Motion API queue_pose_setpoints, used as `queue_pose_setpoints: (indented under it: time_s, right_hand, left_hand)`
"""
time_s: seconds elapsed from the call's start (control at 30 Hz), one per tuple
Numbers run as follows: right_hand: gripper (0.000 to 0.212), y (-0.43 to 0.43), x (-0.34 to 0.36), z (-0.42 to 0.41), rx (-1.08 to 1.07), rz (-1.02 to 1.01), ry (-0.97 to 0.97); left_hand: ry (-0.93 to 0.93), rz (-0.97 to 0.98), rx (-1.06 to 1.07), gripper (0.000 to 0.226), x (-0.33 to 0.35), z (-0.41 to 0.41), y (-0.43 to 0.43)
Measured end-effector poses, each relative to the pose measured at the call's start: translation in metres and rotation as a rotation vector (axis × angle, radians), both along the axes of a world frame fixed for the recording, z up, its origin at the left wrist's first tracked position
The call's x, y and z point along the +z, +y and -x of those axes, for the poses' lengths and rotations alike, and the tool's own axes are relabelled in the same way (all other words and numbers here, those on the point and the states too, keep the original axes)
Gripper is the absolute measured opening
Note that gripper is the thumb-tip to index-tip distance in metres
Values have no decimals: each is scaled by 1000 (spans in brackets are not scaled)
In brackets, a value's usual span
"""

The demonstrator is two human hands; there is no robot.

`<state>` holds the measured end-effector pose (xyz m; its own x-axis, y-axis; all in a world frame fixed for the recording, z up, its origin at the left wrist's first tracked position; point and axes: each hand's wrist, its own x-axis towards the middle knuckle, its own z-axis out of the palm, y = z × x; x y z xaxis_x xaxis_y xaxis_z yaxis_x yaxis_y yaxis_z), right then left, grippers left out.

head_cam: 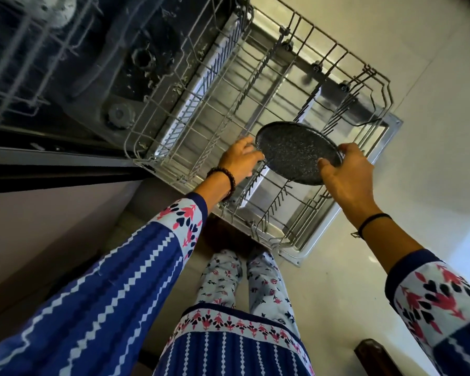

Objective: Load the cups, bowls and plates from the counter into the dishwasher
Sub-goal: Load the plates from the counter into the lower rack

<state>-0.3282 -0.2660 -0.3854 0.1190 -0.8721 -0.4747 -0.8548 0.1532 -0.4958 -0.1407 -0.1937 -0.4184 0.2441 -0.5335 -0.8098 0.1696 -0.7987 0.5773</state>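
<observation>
Far left, top: upper rack (25,63), grey wire, blurred, partly out of the frame. Beside it, the dark dishwasher tub (136,63); round fittings show on its floor.

Centre: lower rack (228,104) is pulled out over the open door (391,126). No dishes stand in the rack.

Left hand (240,158): reaches in from the lower left, blue patterned sleeve (106,280), bead bracelet (223,180) at the wrist. Its fingers curl at the left rim of the plate (296,151).

Plate: round, dark, speckled. It is held between both hands, tilted, over the near middle of the lower rack, among the rows of tines. I cannot tell whether its lower edge touches the wire.

Right hand (347,175): grips the plate's right rim, thumb on the near face, fingers wrapped behind the edge. A black band (375,219) is on the wrist.

Right: pale floor (432,77) beyond the door. Bottom right corner: the end of a dark brown object (375,356), identity unclear.
</observation>
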Motion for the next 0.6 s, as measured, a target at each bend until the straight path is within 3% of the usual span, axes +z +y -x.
queue_pose_setpoints:
  time_s: [0.37,0.6]
  right_hand:
    - [41,54,119,-71,344,-57,-132]
    - [35,112,222,-133,596,-177,-378]
  left_hand:
    - [-15,114,138,36,128,-18,63]
    - [-103,166,379,17,244,-62,141]
